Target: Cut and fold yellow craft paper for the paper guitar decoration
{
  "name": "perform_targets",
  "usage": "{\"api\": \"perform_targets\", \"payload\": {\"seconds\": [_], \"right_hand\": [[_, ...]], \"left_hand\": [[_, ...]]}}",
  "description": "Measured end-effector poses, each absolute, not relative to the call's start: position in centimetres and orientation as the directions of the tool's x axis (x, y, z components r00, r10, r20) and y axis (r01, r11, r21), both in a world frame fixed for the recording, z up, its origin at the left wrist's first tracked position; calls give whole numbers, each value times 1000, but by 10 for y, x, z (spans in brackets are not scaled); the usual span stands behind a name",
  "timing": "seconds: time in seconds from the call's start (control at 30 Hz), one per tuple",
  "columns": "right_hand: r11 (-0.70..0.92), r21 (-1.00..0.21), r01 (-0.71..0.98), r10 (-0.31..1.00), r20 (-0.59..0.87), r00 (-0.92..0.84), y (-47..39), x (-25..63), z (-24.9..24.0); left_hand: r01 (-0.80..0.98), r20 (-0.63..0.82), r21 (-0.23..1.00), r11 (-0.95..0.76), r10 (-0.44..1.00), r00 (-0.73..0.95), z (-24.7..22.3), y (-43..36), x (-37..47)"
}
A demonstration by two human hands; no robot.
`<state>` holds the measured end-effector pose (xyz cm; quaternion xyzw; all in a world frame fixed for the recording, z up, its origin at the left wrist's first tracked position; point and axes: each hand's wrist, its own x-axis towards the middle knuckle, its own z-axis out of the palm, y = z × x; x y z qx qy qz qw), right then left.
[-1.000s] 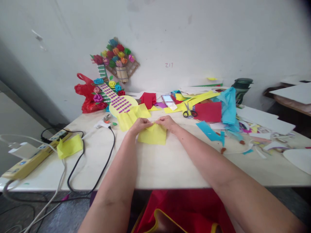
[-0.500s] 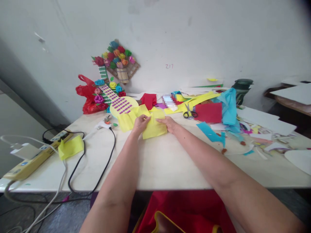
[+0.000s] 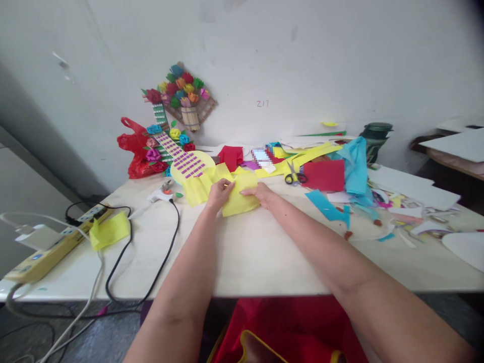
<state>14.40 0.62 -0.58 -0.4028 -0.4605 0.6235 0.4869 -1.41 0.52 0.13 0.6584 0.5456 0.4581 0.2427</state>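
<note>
From my end I'm seeing a pale table (image 3: 272, 262) running beneath the left hand (image 3: 221, 194) and the right hand (image 3: 261, 195), with a whitish wall (image 3: 321, 75) rising beyond them. Ahead and left of the left hand, a guitar-shaped piece (image 3: 191, 164) is leaning among craft flowers (image 3: 175, 133); well to that hand's left, a power strip (image 3: 22, 269) is lying near the table's end. Past the right hand, scissors (image 3: 295, 173) are resting beside a red sheet (image 3: 324, 175), and a blue scrap (image 3: 327, 204) is lying off to its right. Between the hands I'm watching a yellow sheet (image 3: 240, 204): the left hand is pinching its upper left edge, the right hand is gripping its right side.
</note>
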Motion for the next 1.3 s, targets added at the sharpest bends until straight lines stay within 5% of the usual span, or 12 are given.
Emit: {"api": "perform_targets", "payload": {"seconds": [0.23, 0.67, 1.03, 1.3], "right_hand": [[-57, -975, -215, 981, -15, -194, 9, 144, -9], [-32, -992, -119, 966, 0, -257, 9, 145, -10], [-85, -976, -198, 936, -10, -352, 3, 146, -5], [-78, -988, -133, 965, -41, -259, 4, 144, -6]], "left_hand": [[546, 382, 772, -324, 924, 8, 1, 6, -12], [355, 290, 885, -301, 953, 85, 4, 4, -16], [302, 294, 909, -287, 956, 26, -5, 12, -14], [309, 304, 904, -295, 953, 22, -9, 14, -13]]}}
